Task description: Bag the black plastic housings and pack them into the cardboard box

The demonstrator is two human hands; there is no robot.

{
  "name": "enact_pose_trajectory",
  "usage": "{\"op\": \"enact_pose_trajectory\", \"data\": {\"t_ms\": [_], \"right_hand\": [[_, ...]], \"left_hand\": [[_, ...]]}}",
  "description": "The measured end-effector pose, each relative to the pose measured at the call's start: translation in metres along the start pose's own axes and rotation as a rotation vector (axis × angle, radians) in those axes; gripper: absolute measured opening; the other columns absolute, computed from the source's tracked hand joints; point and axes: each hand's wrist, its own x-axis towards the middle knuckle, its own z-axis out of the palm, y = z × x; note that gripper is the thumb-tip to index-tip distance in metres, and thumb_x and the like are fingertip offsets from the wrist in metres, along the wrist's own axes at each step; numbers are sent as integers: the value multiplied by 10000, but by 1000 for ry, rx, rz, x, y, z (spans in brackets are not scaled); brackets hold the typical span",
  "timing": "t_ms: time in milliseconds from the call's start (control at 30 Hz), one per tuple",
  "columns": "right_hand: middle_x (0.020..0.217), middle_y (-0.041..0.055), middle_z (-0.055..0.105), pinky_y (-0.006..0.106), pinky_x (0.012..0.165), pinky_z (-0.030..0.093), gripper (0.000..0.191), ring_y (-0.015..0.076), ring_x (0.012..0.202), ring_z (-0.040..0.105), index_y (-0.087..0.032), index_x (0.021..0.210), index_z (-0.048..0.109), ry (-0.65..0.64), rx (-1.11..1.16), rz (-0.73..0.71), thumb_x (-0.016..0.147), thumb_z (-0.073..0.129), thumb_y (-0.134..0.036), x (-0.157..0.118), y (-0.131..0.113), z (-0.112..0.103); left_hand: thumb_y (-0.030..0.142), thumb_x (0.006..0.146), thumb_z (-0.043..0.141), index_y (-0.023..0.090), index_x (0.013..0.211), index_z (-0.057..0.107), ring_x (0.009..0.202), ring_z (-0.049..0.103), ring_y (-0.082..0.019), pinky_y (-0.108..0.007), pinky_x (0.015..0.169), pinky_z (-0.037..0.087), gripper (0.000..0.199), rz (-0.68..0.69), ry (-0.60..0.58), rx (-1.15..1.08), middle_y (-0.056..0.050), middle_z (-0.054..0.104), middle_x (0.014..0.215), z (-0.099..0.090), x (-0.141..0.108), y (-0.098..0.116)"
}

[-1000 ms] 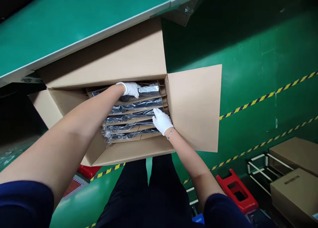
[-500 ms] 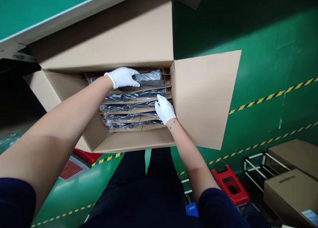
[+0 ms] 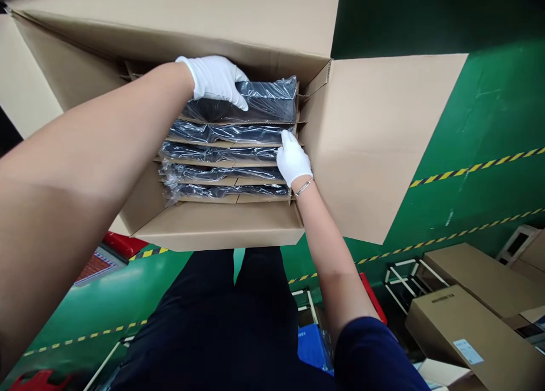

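Far left: open flap (image 3: 25,79) of a big cardboard carton (image 3: 70,67). Below it a red item (image 3: 123,243) on the floor, partly hidden by the left forearm. Next, left hand (image 3: 215,80), white glove, reaching over the carton's far side: thumb parted from the fingers, gripping across the top of the far packet (image 3: 272,101), a dark item in clear plastic; thumb on near face, finger along the far edge, other fingertips hidden. Far packet stands in the carton, farthest from the person, shows more of its face than the others. Nearer side: four dark packets (image 3: 225,133) in a row, same clear wrap, bunched up at left ends, cardboard dividers (image 3: 261,199) between them. Right hand (image 3: 294,159), white glove, at the right ends of these packets: fingers close together, pointing away from the person, thumb tucked on the left; cannot tell if it pinches anything or just rests there. Metal bracelet (image 3: 304,185) on that wrist. Right of it, carton's wide right flap (image 3: 383,135) folded outward, over green floor (image 3: 494,113) with yellow-black tape (image 3: 477,168); lower right, brown box (image 3: 477,328) with white label
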Motion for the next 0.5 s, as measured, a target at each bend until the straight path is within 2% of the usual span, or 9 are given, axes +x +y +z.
{"op": "enact_pose_trajectory", "data": {"t_ms": [100,200,367,500], "right_hand": [[1522,132,517,510,1111,489,534,310,1299,586,-150,1506,494,23,-32,-19,994,342,-133,11,-6,-7],[1315,107,641,472,1103,477,459,272,1244,618,-151,1381,600,106,9,-116,1034,299,-149,26,-12,-12],[1283,83,627,300,1087,451,545,137,1212,615,-101,1421,528,86,132,-147,962,252,6,57,-12,-9],[1287,82,609,288,1065,460,525,127,1196,613,-119,1451,486,83,140,-162,989,255,-27,61,-7,-7]], "left_hand": [[501,828,759,167,1309,685,839,595,-140,-393,978,500,591,-12,23,3,2,727,1018,1,3,-1],[512,837,749,163,1305,690,840,602,-140,-391,976,502,587,-23,29,-7,4,723,1011,2,7,-3],[540,839,740,130,1313,685,880,619,-149,-397,1000,490,629,-53,22,-15,-14,717,1042,1,10,-3],[535,844,740,173,1421,604,918,637,-161,-401,1019,485,694,-56,22,-25,-15,722,1110,1,9,-2]]}}
